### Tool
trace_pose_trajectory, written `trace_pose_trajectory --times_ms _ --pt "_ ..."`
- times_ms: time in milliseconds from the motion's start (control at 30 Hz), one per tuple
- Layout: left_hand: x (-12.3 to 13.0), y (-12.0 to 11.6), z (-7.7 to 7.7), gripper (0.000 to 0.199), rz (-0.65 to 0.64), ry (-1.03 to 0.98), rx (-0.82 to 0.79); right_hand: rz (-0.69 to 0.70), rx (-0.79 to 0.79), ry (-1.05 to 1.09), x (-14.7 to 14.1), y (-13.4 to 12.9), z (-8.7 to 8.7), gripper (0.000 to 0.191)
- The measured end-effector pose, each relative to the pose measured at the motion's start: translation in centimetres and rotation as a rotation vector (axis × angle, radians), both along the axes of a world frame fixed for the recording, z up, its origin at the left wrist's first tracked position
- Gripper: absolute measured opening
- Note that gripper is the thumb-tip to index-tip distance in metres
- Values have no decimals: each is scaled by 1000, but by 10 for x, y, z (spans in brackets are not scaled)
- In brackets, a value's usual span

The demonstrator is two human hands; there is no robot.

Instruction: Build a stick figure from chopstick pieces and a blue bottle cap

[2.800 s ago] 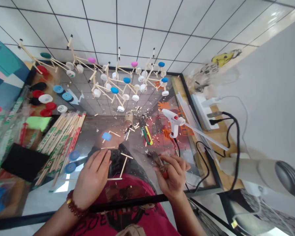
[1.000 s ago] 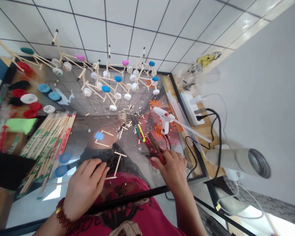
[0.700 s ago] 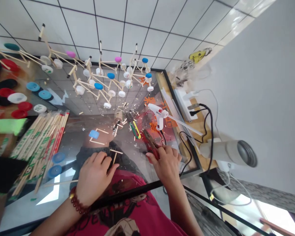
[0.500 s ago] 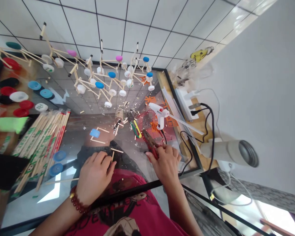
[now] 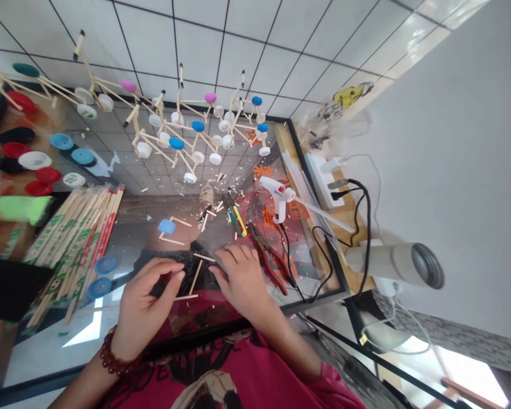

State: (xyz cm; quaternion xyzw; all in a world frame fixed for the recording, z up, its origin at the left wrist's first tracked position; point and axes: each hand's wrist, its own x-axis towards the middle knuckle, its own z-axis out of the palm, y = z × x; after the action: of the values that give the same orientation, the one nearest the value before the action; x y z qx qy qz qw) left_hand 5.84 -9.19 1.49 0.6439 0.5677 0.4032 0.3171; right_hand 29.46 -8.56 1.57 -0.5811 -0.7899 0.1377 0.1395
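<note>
My left hand (image 5: 147,304) is curved, thumb and fingertips a small gap apart, with nothing visible between them. Beside it, short wooden sticks lie on the glass tabletop: an upper stick (image 5: 204,257), a slanting stick (image 5: 196,277) and a lower stick (image 5: 186,297). My right hand (image 5: 242,281) is open and low over the table, its thumb and fingers near the right ends of these sticks. To its right lie red-handled pliers (image 5: 272,258), jaws pointing away and handles spread. A blue piece with sticks attached (image 5: 166,226) rests beyond my left hand.
Several stick figures with bottle-cap wheels (image 5: 176,144) stand at the back. A white glue gun (image 5: 277,196), green-and-yellow snips (image 5: 237,220) and wood scraps lie mid-table. Wrapped chopsticks (image 5: 74,244) and blue caps (image 5: 105,264) are left. A power strip (image 5: 323,176) and cables run along the right.
My right hand has let go of the pliers and moved left to the sticks. My left hand has drawn back slightly left, uncovering more of the sticks.
</note>
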Motion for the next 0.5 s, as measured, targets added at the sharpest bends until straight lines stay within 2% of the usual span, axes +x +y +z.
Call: trace_pose_trajectory --times_ms 67,267,400,500 --pt "4 -2 -1 13 23 -86 -78 -2 -36 8 -8 5 -4 5" --pt "17 2 -2 22 43 -295 -245 -15 -73 354 -10 2 1 16" --pt "16 5 0 22 -21 -397 -355 6 -108 420 -16 -3 6 16" --pt "12 4 -3 25 -1 -500 -433 14 -135 512 -19 -3 6 20"
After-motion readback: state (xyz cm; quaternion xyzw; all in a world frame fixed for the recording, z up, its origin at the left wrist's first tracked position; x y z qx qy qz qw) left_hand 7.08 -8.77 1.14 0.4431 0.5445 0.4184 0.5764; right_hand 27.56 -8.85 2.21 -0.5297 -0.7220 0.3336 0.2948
